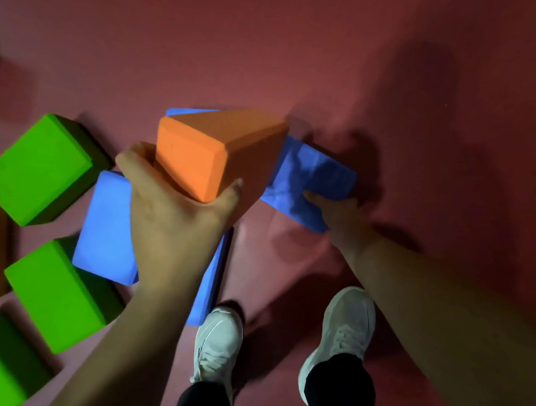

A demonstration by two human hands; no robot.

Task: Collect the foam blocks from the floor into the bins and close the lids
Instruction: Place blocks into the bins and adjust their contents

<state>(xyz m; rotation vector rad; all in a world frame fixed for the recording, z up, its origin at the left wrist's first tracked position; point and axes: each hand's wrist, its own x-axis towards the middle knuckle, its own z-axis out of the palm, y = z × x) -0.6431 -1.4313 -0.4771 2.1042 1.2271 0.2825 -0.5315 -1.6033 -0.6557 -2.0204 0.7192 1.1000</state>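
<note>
1. While the left grip [173, 221] is wrapped around the near end of the orange block [213, 152], thumb on one side and fingers on the other, holding it clear of the floor [377, 55], a steady squeeze should keep the soft foam from slipping.
2. The right grip [339, 214] curls over the near edge of the blue block [309, 175], which lies on the floor just beside the orange block. That part is blurred, so a deeper hold across its width looks safer before lifting.
3. The green blocks [38, 169] and a second blue block [105, 228] lie to the left and can wait.
4. No bin is in view, so the person likely has to turn and find one before releasing.
</note>
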